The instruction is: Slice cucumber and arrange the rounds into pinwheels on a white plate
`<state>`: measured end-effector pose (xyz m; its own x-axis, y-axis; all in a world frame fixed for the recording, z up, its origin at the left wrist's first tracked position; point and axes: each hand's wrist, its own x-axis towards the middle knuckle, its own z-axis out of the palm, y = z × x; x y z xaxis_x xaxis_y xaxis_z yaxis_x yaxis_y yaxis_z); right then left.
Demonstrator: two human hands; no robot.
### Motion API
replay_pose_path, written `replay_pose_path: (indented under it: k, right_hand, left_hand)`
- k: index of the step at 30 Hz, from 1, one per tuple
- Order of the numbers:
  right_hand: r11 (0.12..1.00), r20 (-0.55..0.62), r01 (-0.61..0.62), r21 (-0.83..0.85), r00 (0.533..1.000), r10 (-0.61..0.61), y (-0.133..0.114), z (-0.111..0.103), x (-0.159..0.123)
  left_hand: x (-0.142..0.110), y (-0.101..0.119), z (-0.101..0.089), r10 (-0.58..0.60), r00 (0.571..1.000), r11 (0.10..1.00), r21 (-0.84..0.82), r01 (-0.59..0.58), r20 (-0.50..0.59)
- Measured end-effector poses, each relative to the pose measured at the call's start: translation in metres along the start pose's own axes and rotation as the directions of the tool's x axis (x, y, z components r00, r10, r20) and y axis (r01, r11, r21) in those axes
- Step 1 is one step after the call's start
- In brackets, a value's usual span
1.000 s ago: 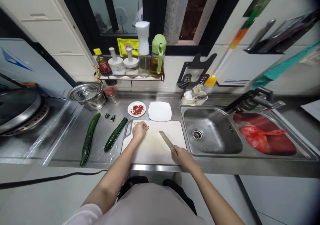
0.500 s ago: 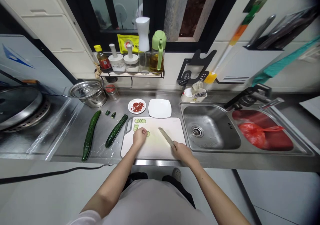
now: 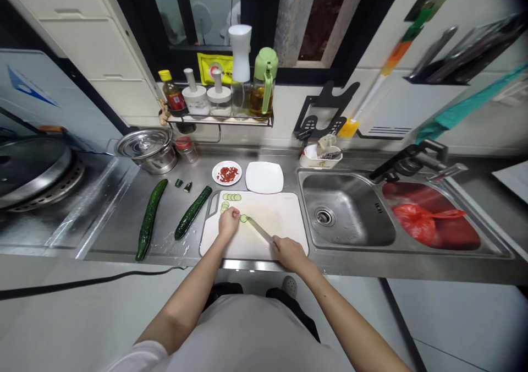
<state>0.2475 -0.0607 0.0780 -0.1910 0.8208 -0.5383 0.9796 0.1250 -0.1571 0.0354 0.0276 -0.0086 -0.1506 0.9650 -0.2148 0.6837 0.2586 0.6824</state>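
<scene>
With the tip of the long, straight metal knife (image 3: pixel 260 231) at a thin, pale green cucumber slice (image 3: pixel 243 218) on the white rectangular cutting board (image 3: pixel 284 209), this step is best done with the blade low and steady, its edge turned away from the fingers. Light control at the tip should suit so thin a slice, since a hard push could fold it or slide it under the fingertips; damp slices may also cling to the metal. The left hand (image 3: pixel 228 223) reaches in from the near left, its wrist low over the board, thumb and fingers drawn nearly together just left of the slice; whether they pinch anything is too small to tell. The right hand (image 3: pixel 291 252) is closed firmly around the knife's handle at the board's near right, with the blade slanting toward the far left and the forearm coming in from the near right. A row of round cucumber slices (image 3: pixel 232 197) lies at the board's far left, and a small overlapping group (image 3: pixel 225 206) sits just beyond the left hand. Two whole-looking dark green cucumbers (image 3: pixel 193 213) lie on the steel counter (image 3: pixel 111 218), left of the board.
</scene>
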Motion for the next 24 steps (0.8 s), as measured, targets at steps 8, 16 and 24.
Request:
replay_pose_path:
  k: [8, 16, 24]
  right_hand:
    - [1.0, -0.005, 0.024, -0.014, 1.0, -0.024, 0.0001, 0.001, 0.0017]
    - [0.999, -0.005, 0.026, -0.022, 1.0, -0.026, -0.0012, 0.0007, 0.0031]
    - [0.998, 0.022, 0.034, -0.052, 0.999, -0.033, -0.0038, -0.0018, 0.0052]
  left_hand:
    - [0.0016, 0.0015, -0.0007, -0.019, 1.0, 0.999, 0.037, 0.019, 0.009]
    - [0.0024, 0.0009, -0.0005, -0.006, 1.0, 0.999, 0.034, 0.005, 0.011]
    - [0.0032, 0.0004, -0.001, -0.011, 1.0, 0.999, 0.037, 0.01, 0.013]
